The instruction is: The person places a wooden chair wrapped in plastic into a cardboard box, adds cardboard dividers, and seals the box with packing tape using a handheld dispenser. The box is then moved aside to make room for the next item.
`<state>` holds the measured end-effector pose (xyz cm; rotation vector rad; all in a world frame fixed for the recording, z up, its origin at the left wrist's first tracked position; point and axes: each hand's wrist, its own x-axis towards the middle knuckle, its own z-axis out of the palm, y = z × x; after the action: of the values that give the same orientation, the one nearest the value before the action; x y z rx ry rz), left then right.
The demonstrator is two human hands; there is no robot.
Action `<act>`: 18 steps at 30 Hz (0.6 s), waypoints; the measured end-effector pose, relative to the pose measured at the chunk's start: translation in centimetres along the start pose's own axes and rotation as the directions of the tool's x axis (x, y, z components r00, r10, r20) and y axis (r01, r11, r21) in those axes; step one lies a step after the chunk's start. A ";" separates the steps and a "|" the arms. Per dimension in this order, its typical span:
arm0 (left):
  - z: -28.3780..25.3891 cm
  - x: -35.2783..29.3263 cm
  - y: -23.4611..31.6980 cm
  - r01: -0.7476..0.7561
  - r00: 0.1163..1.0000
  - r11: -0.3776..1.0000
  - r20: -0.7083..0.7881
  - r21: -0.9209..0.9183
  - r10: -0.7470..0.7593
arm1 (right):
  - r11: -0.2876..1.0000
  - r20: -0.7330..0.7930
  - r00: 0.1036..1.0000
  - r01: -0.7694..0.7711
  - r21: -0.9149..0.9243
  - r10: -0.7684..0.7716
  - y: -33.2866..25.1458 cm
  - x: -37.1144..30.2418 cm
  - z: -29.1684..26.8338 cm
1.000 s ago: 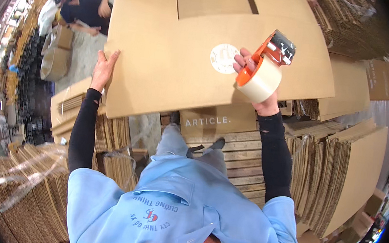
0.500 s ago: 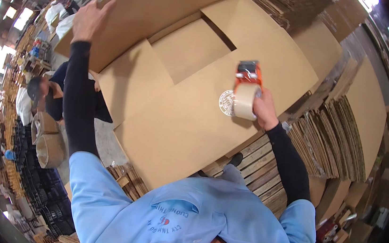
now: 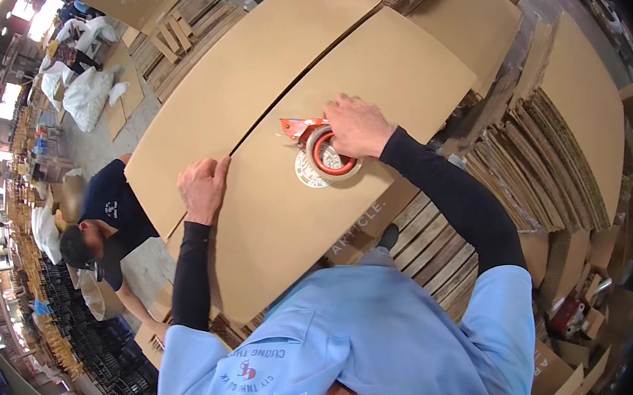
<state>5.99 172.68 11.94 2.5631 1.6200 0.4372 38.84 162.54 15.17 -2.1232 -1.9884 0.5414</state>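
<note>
A large brown cardboard box (image 3: 248, 260) lies before me with its two long flaps folded down, a narrow dark gap running between them. My left hand (image 3: 202, 188) rests on the flaps at the near-left end of that gap. It holds nothing, and its fingers lie against the cardboard with the thumb beside the gap. In my right hand (image 3: 356, 127) is an orange tape dispenser (image 3: 302, 128), gripped from above and lying over the near flap. Its roll of tape (image 3: 353, 172) partly covers a round white printed mark (image 3: 306, 172) on that flap.
Stacked flat cardboard (image 3: 552, 153) stands at the right, beside a slatted wooden pallet (image 3: 434, 248). A co-worker in a dark shirt (image 3: 119, 207) bends close by at the left. Farther back are white sacks (image 3: 87, 100) and another pallet (image 3: 185, 53).
The far flap, upright under my left hand before, now lies folded down. My left hand has come down and nearer. My right hand has moved left with the tape dispenser and turned it.
</note>
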 end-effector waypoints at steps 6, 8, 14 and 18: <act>-0.4 0.1 -1.0 -0.120 0.984 0.991 -0.138 -0.064 0.110 | 0.874 -0.235 0.924 0.366 0.320 -0.301 3.0 1.9 -5.5; -0.3 0.1 -1.0 -0.029 0.999 0.997 0.038 -0.072 0.031 | 0.986 -0.555 0.818 0.167 -0.020 -0.150 6.6 5.4 -8.2; -1.8 0.6 -0.4 -0.013 0.997 1.000 0.070 -0.003 0.013 | 0.898 -0.478 0.778 -0.438 0.052 0.407 16.7 15.5 -7.1; -1.8 7.9 3.3 0.062 0.998 0.990 0.014 0.129 -0.064 | 0.904 -0.494 0.779 -0.425 0.038 0.387 18.5 15.3 -4.6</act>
<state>11.53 178.11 15.93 2.5883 1.7721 0.3139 58.24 176.56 10.34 -2.4384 -1.2946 -0.0427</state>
